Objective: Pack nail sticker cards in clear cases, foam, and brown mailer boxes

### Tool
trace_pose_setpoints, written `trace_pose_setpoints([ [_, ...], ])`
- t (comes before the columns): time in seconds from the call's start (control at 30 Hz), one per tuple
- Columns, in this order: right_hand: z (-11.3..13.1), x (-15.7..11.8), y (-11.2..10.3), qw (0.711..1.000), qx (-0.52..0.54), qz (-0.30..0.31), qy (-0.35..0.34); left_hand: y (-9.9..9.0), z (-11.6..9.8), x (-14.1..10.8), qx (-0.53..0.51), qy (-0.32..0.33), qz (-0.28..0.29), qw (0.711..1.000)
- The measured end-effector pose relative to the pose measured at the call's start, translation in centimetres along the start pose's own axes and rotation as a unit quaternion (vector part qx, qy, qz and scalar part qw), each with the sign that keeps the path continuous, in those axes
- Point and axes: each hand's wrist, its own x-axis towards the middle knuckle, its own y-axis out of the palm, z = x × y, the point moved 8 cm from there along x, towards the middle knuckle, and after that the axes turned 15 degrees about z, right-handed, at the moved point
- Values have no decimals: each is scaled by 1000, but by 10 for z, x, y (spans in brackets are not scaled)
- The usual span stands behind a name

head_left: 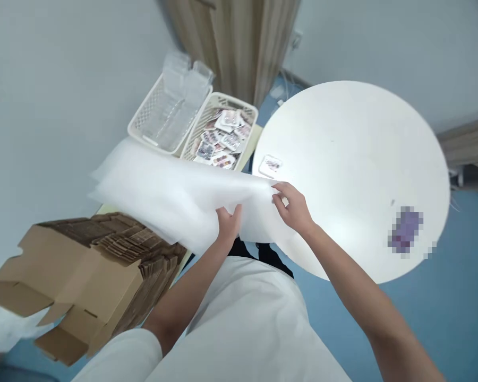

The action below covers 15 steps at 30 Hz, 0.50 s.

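Note:
A stack of thin white packing foam sheets (155,185) stretches in front of me, from above the cardboard to the edge of the round table. My right hand (292,206) pinches the sheets' right end between thumb and fingers. Lower down, my left hand (229,225) grips the front part of the foam, its thumb and a finger showing and the other fingers hidden. Just beyond my right hand, a small clear pack (271,165) with a printed pattern lies on the white round table (354,138).
Behind the foam, one white basket (143,114) holds clear plastic trays and another basket (245,103) holds several small patterned packs. Folded cardboard boxes (75,270) are stacked at left. A blurred-out purple item (406,231) lies on the table's right side.

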Motion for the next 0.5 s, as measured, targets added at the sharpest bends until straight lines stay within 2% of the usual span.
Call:
trace_pose_setpoints([
  [0.13, -48, -74, -46, 987, 60, -101, 110, 73, -23, -15, -26, 62, 155, 986],
  [0.2, -74, -112, -59, 976, 72, -137, 154, 106, -30, -21, -10, 88, 204, 975],
  [0.27, -98, -148, -67, 967, 68, -156, 189, 134, -30, -24, 35, 94, 223, 970],
  [0.37, -131, -196, -70, 960, 43, -164, 222, 165, -25, -23, 142, 94, 224, 960],
  [0.5, -167, -237, -60, 958, 22, -129, 254, 200, -23, -22, 278, 122, 256, 918],
])
